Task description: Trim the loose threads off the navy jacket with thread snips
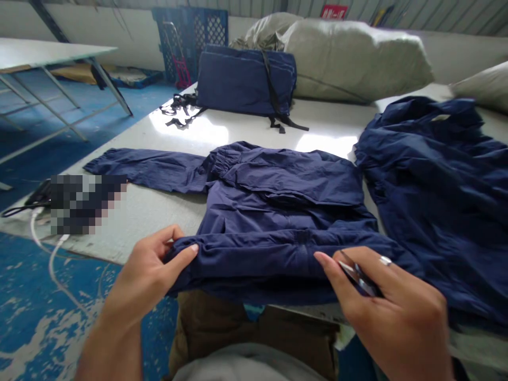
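Note:
A navy blue jacket (278, 211) lies partly folded on the white table (159, 206), one sleeve stretched out to the left. My left hand (153, 267) pinches the jacket's folded near edge at its left corner. My right hand (381, 301) rests on the same edge further right, fingers closed around small metal thread snips (359, 278), index finger touching the cloth. A ring sits on one finger of that hand.
A pile of more navy garments (436, 185) lies to the right. A tied navy bundle (246, 79) with black straps and grey sacks (349, 58) sit at the back. Another table (43, 53) and a blue crate (190, 37) stand left, over blue floor.

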The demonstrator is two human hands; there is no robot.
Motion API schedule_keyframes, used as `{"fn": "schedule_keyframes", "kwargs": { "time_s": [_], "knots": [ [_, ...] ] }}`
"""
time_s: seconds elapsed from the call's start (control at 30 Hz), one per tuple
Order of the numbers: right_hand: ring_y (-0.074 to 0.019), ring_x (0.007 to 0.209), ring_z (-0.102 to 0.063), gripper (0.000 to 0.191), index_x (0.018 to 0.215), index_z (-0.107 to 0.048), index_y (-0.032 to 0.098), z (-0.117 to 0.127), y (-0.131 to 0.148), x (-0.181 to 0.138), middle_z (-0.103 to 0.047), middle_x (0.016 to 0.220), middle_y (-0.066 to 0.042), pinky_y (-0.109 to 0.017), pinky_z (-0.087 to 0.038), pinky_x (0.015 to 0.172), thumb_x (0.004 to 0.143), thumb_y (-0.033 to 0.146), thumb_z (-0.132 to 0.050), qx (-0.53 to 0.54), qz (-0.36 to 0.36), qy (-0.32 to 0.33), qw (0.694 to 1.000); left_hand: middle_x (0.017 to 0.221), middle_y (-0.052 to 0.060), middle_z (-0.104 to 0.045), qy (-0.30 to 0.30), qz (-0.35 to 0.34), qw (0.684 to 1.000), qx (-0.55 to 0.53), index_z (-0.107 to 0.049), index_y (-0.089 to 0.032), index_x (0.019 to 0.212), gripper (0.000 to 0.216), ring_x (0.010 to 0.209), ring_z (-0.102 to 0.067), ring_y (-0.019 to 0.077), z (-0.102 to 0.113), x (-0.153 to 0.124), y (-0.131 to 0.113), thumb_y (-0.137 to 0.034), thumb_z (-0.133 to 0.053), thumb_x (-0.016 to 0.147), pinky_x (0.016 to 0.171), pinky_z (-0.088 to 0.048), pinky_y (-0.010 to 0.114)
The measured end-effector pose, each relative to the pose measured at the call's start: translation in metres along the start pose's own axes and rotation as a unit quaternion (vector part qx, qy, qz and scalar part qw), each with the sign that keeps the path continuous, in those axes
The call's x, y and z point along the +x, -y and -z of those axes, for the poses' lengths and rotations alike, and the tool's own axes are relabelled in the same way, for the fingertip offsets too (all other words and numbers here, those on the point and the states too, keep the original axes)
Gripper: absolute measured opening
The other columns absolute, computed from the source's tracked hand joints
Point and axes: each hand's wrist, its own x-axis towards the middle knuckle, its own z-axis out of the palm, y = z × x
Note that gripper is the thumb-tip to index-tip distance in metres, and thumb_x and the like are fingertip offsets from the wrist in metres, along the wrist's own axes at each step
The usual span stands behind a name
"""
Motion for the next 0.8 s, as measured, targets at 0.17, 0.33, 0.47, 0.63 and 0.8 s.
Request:
{"fn": "schedule_keyframes", "kwargs": {
  "time_s": [0.17, 0.33, 0.47, 0.63, 0.8],
  "knots": [
    [-0.0248, 0.097, -0.076, 0.021, 0.106, -0.074, 0.024, -0.007, -0.026, 0.002, -0.077, 0.113, -0.008, -0.036, -0.058, 0.087, 0.090, 0.038, -0.077, 0.062, 0.031, 0.057, 0.996, 0.100, 0.006, -0.075, -0.235, -0.270, 0.901, 0.243, -0.070, -0.024, 0.101, 0.018, 0.092, -0.070, 0.0262, -0.005, 0.006, -0.010, -0.028, -0.076, 0.084, 0.092, -0.053, 0.039],
    [-0.0232, 0.076, -0.076, 0.027, 0.109, -0.076, 0.024, -0.020, -0.030, 0.010, -0.080, 0.091, -0.004, -0.033, -0.057, 0.068, 0.083, 0.029, -0.078, 0.076, -0.008, 0.122, 0.990, 0.124, 0.010, -0.073, 0.067, -0.540, 0.798, 0.259, -0.071, -0.025, 0.103, 0.021, 0.118, -0.066, 0.0290, -0.039, -0.006, -0.037, -0.013, -0.074, 0.085, 0.105, -0.049, 0.043],
    [-0.0215, 0.070, -0.072, 0.007, 0.088, -0.075, 0.024, -0.030, -0.033, 0.025, -0.077, 0.080, -0.002, -0.032, -0.053, 0.066, 0.086, 0.030, -0.074, 0.076, -0.039, 0.087, 0.993, 0.125, 0.013, -0.074, 0.218, -0.562, 0.721, 0.342, -0.071, -0.022, 0.110, 0.017, 0.113, -0.068, 0.0305, -0.065, 0.004, -0.044, -0.026, -0.073, 0.093, 0.096, -0.050, 0.044],
    [-0.0224, 0.075, -0.072, 0.006, 0.089, -0.073, 0.023, -0.040, -0.046, 0.044, -0.077, 0.085, -0.003, -0.033, -0.054, 0.072, 0.088, 0.029, -0.073, 0.045, -0.029, 0.017, 0.998, 0.140, 0.016, -0.065, 0.227, -0.523, 0.712, 0.411, -0.059, -0.019, 0.137, 0.055, 0.127, -0.061, 0.0341, -0.088, 0.038, -0.043, -0.020, -0.079, 0.086, 0.101, -0.048, 0.047],
    [-0.0233, 0.085, -0.072, 0.008, 0.090, -0.072, 0.022, -0.038, -0.045, 0.047, -0.075, 0.094, -0.007, -0.036, -0.055, 0.082, 0.094, 0.024, -0.065, 0.023, 0.018, -0.014, 0.999, 0.124, 0.013, -0.074, 0.277, -0.480, 0.738, 0.385, -0.071, -0.019, 0.123, 0.038, 0.112, -0.069, 0.0307, -0.097, 0.071, -0.046, -0.018, -0.076, 0.086, 0.100, -0.050, 0.044]
  ]
}}
